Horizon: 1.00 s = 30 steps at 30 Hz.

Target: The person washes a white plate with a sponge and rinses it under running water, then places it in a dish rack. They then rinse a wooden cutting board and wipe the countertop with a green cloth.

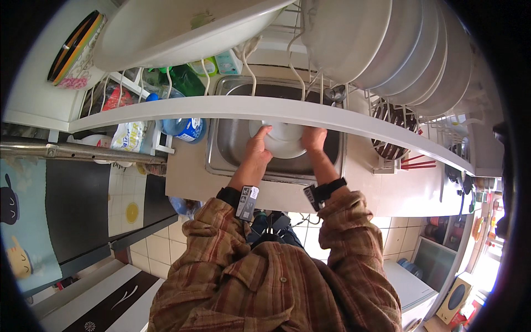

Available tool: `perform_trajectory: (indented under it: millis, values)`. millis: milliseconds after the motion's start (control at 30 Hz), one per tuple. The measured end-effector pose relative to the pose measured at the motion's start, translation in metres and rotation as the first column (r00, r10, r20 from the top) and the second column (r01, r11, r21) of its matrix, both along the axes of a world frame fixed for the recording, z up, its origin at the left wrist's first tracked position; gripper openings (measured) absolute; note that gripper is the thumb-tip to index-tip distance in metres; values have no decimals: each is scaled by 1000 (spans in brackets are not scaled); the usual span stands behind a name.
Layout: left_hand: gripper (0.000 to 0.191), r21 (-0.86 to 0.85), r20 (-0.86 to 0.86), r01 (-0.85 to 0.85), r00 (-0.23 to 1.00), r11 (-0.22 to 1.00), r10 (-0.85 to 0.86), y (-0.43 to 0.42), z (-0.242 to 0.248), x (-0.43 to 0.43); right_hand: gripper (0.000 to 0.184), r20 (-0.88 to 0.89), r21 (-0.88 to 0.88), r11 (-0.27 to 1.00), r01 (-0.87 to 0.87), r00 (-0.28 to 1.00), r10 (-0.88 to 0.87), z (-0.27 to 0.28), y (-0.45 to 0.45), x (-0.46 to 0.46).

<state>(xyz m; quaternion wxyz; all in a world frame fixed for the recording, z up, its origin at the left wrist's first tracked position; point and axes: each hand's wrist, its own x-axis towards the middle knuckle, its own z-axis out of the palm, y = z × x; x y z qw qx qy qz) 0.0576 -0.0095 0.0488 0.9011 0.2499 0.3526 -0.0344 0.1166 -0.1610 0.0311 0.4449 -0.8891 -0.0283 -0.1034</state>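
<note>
A round white dish (285, 143) is held between my two hands over the stainless steel sink (226, 159). My left hand (258, 150) grips its left side, the thumb lying on the dish's inner face. At the right side of the dish, my right hand (314, 138) is on its rim, blurred, with its fingers partly hidden. The white shelf edge (269, 108) of the rack above crosses the view and covers the far part of the dish. Behind that edge, the metal faucet (335, 93) shows partly at the sink's back right.
White plates (348, 41) stand in the overhead wire rack, with a large white dish (186, 37) at its left. A blue-capped bottle (184, 128) is left of the sink. A dark slatted basket (390, 133) and red chopsticks (419, 164) are on the right. A metal pole (83, 151) runs at left.
</note>
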Motion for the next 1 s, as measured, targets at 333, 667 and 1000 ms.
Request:
perform_trajectory:
  millis: [333,667,1000]
  values:
    - [30,-140,-87,-207,977,968,196,-4,-16,8,40,302,-231,921,-314,876,375,30,40,-89]
    - [40,-30,-195,-132,973,991,124,1,-8,0,34,197,-75,985,-158,966,170,41,28,-63]
    - [37,122,-180,34,984,992,-12,-5,-22,-15,31,-135,-239,901,-362,931,338,29,6,-35]
